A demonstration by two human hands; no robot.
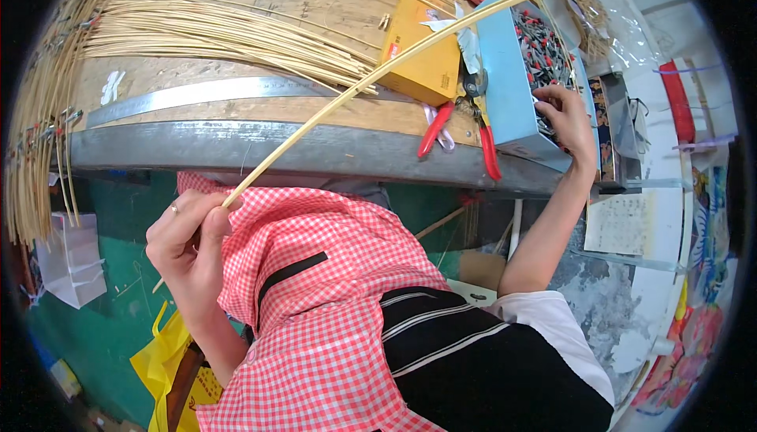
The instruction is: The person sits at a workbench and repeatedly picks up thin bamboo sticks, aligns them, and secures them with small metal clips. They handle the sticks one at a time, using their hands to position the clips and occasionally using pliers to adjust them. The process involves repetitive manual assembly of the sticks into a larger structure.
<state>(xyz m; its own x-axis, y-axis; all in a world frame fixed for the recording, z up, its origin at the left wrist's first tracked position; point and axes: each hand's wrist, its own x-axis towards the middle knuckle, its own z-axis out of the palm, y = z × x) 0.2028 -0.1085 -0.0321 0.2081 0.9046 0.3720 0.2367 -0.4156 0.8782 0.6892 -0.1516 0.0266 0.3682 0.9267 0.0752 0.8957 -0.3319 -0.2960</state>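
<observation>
Left hand (pixel 189 239) grips a bamboo strip (pixel 410 52); right hand (pixel 566 116) reaches, fingers curled, into a blue box (pixel 505 85) of small clips (pixel 544 45).

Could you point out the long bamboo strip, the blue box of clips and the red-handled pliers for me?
long bamboo strip (pixel 378 77), head view, middle of its length over the bench.
blue box (pixel 505 85), head view, its bare blue side wall.
red-handled pliers (pixel 487 144), head view, on one red handle.

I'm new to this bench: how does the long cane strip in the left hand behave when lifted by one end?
The cane strip is probably springy, not stiff: it bows along its length from the left hand. It looks light, since a fingertip pinch carries it. Being thin, it may kink if bent sharply.
</observation>
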